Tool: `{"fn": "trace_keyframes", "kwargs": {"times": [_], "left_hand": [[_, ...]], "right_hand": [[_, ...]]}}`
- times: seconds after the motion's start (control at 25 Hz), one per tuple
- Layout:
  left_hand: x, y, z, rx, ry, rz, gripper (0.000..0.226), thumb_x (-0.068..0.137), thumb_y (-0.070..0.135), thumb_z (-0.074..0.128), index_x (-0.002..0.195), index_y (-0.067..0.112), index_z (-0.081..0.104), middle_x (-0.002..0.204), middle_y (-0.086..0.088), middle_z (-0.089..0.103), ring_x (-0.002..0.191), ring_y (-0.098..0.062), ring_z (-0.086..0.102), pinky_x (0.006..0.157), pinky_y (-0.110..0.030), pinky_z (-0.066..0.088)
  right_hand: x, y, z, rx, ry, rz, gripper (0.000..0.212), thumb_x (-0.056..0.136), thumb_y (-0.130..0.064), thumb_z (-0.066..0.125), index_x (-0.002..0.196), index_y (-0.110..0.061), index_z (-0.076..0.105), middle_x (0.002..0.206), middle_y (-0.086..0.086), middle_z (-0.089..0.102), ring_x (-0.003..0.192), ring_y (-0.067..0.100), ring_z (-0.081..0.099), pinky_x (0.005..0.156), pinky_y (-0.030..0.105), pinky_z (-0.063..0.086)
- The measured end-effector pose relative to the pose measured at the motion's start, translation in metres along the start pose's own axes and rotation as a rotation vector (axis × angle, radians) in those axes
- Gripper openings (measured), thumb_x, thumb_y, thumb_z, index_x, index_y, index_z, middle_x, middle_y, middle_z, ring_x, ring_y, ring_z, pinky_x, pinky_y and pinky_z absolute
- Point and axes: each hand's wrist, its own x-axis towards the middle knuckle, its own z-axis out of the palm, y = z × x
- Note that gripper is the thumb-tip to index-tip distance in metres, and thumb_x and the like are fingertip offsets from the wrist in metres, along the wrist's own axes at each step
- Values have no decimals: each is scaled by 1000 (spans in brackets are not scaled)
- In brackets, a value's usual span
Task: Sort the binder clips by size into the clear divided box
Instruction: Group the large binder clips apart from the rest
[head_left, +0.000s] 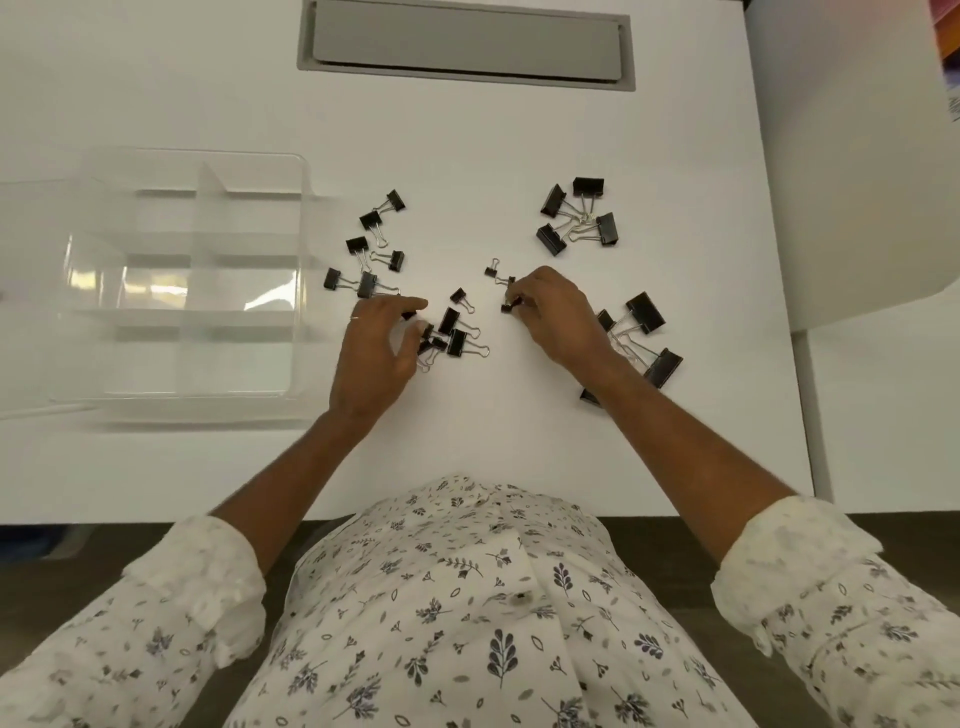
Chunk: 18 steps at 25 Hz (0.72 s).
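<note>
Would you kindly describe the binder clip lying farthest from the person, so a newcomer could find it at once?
Start at the grey hatch set into the white table. Below its right end lies a fan of four big clips, handles meeting in the middle. The topmost clip is the one: its black body lies level, nearest the hatch.

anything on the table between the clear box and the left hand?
Head view: only the bare white table lies between the clear box and the left hand; clips sit farther back and right.
</note>
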Motion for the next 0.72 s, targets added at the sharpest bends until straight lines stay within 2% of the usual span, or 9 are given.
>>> {"fn": "trace_keyframes", "kwargs": {"times": [0.08, 0.16, 0.24, 0.32, 0.44, 0.6, 0.72], "left_hand": [[-17, -7, 4, 95, -36, 89, 28, 98, 28, 67, 124, 18, 69, 129, -2, 65, 126, -20, 54, 103, -40, 47], [-30, -13, 12, 205, -102, 190, 35, 99, 34, 65, 131, 20, 66, 144, -4, 58, 140, -23, 47, 111, -44, 42], [-38, -18, 17, 329, -188, 259, 42, 103, 39, 58, 142, 24, 58, 158, -3, 44, 152, -23, 31, 121, -48, 30], [-42, -21, 18, 431, -256, 316, 47, 106, 41, 48, 152, 27, 46, 167, -3, 28, 158, -23, 16, 125, -53, 20], [-40, -20, 18, 523, -281, 374, 53, 109, 41, 38, 160, 29, 28, 171, -4, 12, 159, -24, 5, 124, -59, 15], [-37, -16, 28, 580, -334, 501, 49, 110, 44, 31, 158, 34, 33, 171, -3, 13, 159, -26, 6, 123, -63, 11], [-35, -17, 32, 589, -355, 490, 47, 110, 47, 27, 154, 38, 39, 171, -1, 15, 159, -24, 6, 122, -64, 13]], "right_hand": [[-4, -4, 7, 6, 29, 29, 16, 95, -11, 63, 108, -15, 71, 107, 3, 62, 97, 22, 64, 82, 26, 43], [-5, -9, 8, 6, 62, -12, 20, 96, -10, 61, 113, -13, 69, 113, 4, 62, 99, 22, 64, 84, 25, 44], [2, -12, 9, -20, 100, -92, 30, 97, -3, 56, 123, -13, 66, 126, 6, 60, 111, 24, 60, 95, 30, 48], [12, -13, 12, -92, 71, -159, 38, 99, 0, 52, 134, -13, 62, 144, 11, 54, 130, 28, 51, 109, 31, 42], [16, -9, 20, -177, -44, -227, 39, 105, -11, 49, 143, -11, 55, 156, 16, 44, 149, 36, 33, 120, 42, 31], [-8, 0, 30, -182, 50, -179, 36, 105, -9, 48, 140, -9, 59, 151, 9, 52, 146, 28, 42, 110, 47, 47], [-31, 2, 39, -179, 122, -101, 36, 101, 1, 52, 135, -5, 63, 147, 10, 57, 143, 28, 48, 111, 45, 47]]}}
